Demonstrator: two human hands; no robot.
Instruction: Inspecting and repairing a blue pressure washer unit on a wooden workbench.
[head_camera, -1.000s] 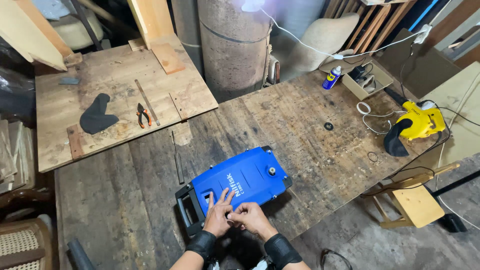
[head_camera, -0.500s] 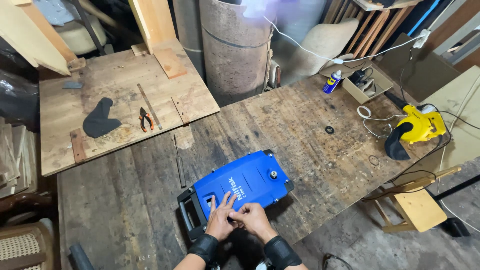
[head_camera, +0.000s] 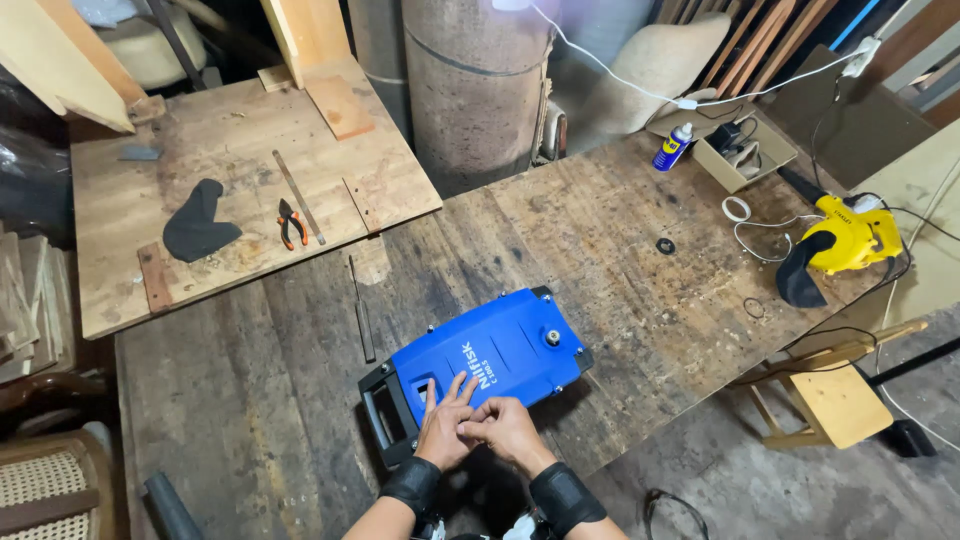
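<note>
Both hands meet at the near edge of the blue machine housing (head_camera: 490, 360): the left hand (head_camera: 445, 430) lies fingers spread on it, the right hand (head_camera: 508, 428) pinches the left's fingers. The housing lies flat on the worn wooden workbench (head_camera: 600, 250), orange-handled pliers (head_camera: 291, 222) well apart.

My two hands: left (head_camera: 445, 432), right (head_camera: 510, 430). One blue machine housing (head_camera: 490, 355) at workbench (head_camera: 250, 400) near edge. One pliers (head_camera: 291, 222), one black scrap (head_camera: 195, 222) on plywood board (head_camera: 240, 150). One spray can (head_camera: 672, 147), one cardboard box (head_camera: 738, 160), one yellow power tool (head_camera: 848, 235) at far right corner.
</note>
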